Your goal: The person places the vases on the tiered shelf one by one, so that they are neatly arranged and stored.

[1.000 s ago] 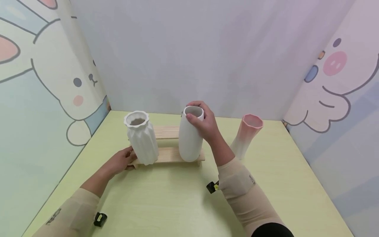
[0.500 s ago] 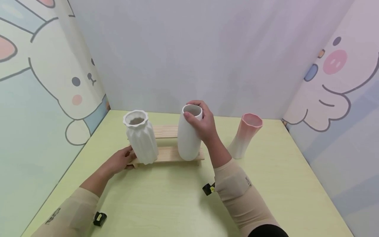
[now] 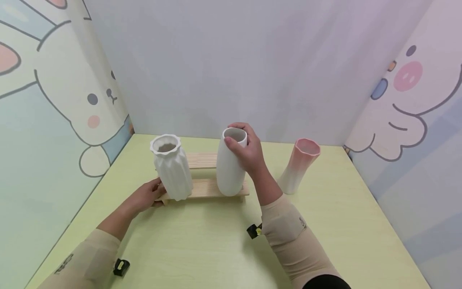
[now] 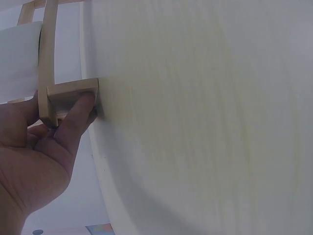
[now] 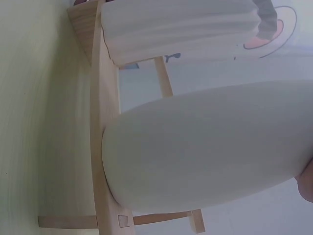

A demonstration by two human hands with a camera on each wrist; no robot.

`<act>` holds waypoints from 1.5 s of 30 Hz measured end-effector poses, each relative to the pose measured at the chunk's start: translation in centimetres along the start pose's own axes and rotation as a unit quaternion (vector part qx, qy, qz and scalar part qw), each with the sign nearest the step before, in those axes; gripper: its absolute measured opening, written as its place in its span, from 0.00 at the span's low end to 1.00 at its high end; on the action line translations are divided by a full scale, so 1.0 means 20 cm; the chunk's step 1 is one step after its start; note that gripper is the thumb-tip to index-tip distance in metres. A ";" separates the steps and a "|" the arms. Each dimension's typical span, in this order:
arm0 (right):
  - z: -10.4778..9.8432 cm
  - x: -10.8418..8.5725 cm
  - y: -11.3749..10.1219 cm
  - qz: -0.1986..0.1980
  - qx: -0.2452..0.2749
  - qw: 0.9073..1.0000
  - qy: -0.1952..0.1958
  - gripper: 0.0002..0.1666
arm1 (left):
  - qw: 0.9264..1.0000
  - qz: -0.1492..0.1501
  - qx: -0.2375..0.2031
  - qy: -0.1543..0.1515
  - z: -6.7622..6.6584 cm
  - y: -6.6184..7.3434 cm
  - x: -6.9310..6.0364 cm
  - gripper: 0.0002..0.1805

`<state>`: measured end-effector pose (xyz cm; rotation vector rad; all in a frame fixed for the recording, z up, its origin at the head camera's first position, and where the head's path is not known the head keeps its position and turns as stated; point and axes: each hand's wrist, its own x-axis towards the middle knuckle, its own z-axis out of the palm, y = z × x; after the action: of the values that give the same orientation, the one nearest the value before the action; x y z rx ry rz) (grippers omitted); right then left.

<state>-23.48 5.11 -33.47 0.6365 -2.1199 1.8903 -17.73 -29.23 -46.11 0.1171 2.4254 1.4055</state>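
Note:
A smooth white vase (image 3: 229, 170) stands on the lower step of a wooden two-tier rack (image 3: 204, 188), near its right end. My right hand (image 3: 249, 150) grips this vase by its rim, thumb at the front and fingers behind. At the rack's left end, my left hand (image 3: 148, 195) pinches the step's edge; in the left wrist view its fingers (image 4: 73, 117) curl around the wooden end and leg. A ribbed white vase (image 3: 174, 172) with a wavy rim rests on the same step beside that hand. In the right wrist view the smooth vase (image 5: 205, 147) touches the board.
A pink-and-white vase (image 3: 301, 164) stands on the pale yellow-green table (image 3: 202, 249), right of the rack. The rack's upper tier (image 3: 202, 160) lies behind the two white vases. Cartoon-printed walls and a plain backdrop (image 3: 245, 72) enclose the table.
Between the first and second frames the right forearm shifts slightly left, along with a small drift of the whole view. Since then hands and vases look still.

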 end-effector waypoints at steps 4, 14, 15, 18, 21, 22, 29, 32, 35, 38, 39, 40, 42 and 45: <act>0.00 0.00 -0.01 -0.001 -0.001 1.000 0.001 0.28 | 1.000 0.000 0.000 -0.001 0.00 0.00 0.00 0.33; 0.00 0.00 -0.01 -0.003 -0.001 1.000 0.004 0.29 | 1.000 0.003 -0.004 -0.003 -0.01 0.01 0.00 0.33; 0.00 0.00 -0.01 -0.003 -0.002 1.000 0.004 0.29 | 1.000 0.004 -0.004 -0.004 -0.01 0.01 0.00 0.33; 0.00 0.00 -0.01 -0.003 -0.001 1.000 0.004 0.29 | 1.000 0.004 -0.004 -0.003 -0.01 0.01 0.00 0.33; 0.00 0.00 0.00 -0.007 0.005 1.000 0.004 0.30 | 1.000 0.003 -0.005 -0.004 -0.01 0.01 0.01 0.34; 0.00 -0.01 0.01 -0.009 0.010 1.000 0.005 0.32 | 1.000 0.002 -0.005 -0.004 -0.01 0.01 0.01 0.34; -0.01 -0.02 0.09 -0.011 0.029 0.999 0.013 0.52 | 1.000 0.006 -0.003 -0.003 -0.02 0.02 0.01 0.33; -0.02 -0.04 0.10 -0.003 0.017 1.000 -0.003 0.60 | 1.000 0.004 -0.007 -0.006 -0.02 0.01 0.01 0.33; -0.05 -0.05 0.11 -0.005 0.001 1.000 -0.029 0.63 | 1.000 0.001 -0.008 -0.006 -0.01 0.02 0.01 0.33; -0.09 -0.06 0.11 -0.030 -0.012 0.998 -0.046 0.60 | 1.000 0.000 -0.008 -0.005 -0.01 0.02 0.00 0.33; -0.11 -0.07 0.11 -0.042 -0.022 0.998 -0.047 0.59 | 1.000 0.000 -0.009 -0.004 -0.01 0.02 0.00 0.33; -0.14 -0.07 0.11 -0.057 -0.037 0.997 -0.044 0.57 | 1.000 0.001 -0.009 -0.003 -0.01 0.02 0.00 0.33; -0.19 -0.08 0.10 -0.087 -0.079 0.992 -0.037 0.54 | 1.000 0.001 -0.011 -0.003 -0.01 0.02 0.00 0.33; -0.29 -0.10 0.08 -0.133 -0.153 0.979 -0.023 0.52 | 1.000 0.001 -0.015 -0.007 0.00 0.01 0.00 0.34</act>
<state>-23.18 11.27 -34.88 0.8486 -2.1665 1.3872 -17.70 -29.18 -45.79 0.1208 2.3933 1.4358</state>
